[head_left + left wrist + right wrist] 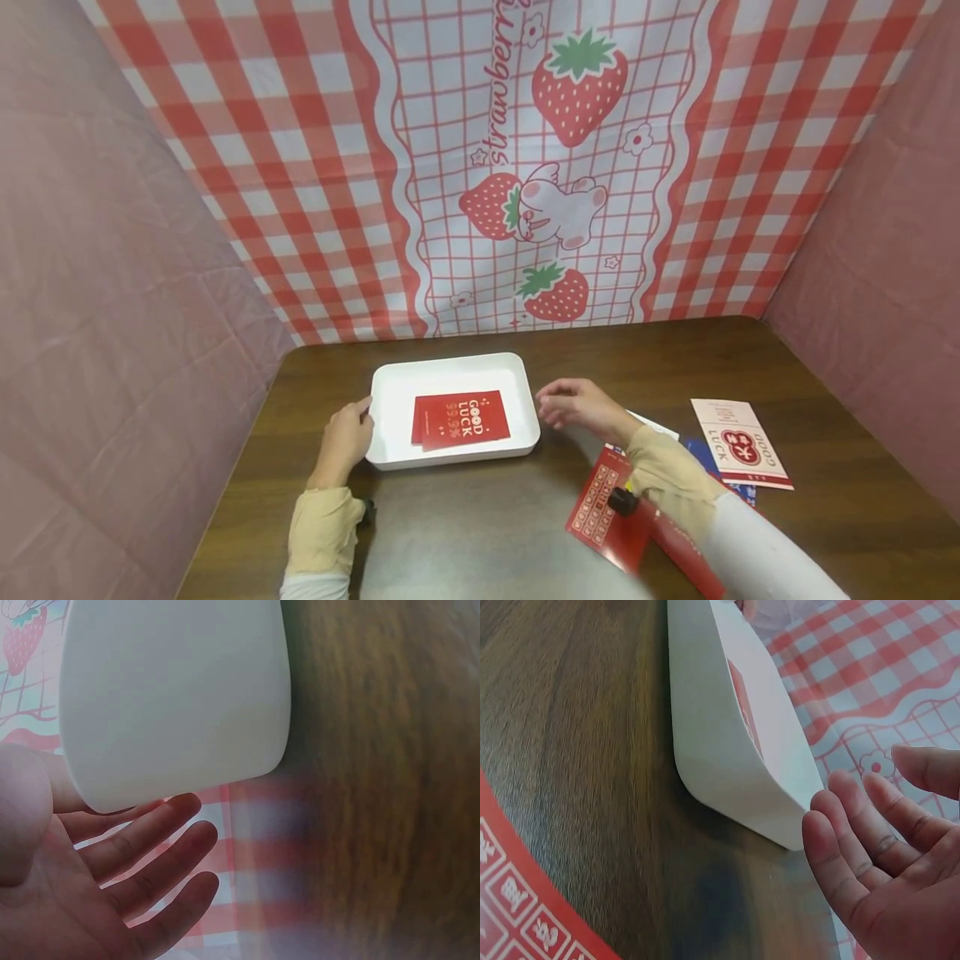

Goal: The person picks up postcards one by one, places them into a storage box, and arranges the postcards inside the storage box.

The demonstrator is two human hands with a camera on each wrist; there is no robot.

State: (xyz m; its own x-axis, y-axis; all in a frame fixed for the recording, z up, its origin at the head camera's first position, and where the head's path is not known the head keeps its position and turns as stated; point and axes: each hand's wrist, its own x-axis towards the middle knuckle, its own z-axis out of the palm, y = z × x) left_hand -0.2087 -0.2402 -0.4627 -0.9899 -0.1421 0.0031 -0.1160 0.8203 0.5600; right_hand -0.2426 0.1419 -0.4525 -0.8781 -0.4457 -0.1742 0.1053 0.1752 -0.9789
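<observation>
A shallow white tray (450,457) lies on the table with red cards (465,419) inside, overlapping each other; the top one reads "GOOD LUCK". At the tray's left end, my left hand (348,437) grips the rim between thumb and index finger. In the left wrist view the other fingers (169,889) spread loosely beside the tray's outer wall (180,712). My right hand (577,408) is by the opposite end, its fingers loosely bent and holding nothing. The right wrist view has its fingertips right beside the tray's corner (780,817).
Right of the tray, a red card with printed squares (600,508) lies partly under my right forearm. Further right, a white-and-red "GOOD LUCK" card (738,446) overlaps a blue card (701,454). A checked strawberry cloth (525,250) hangs behind the brown table (450,533).
</observation>
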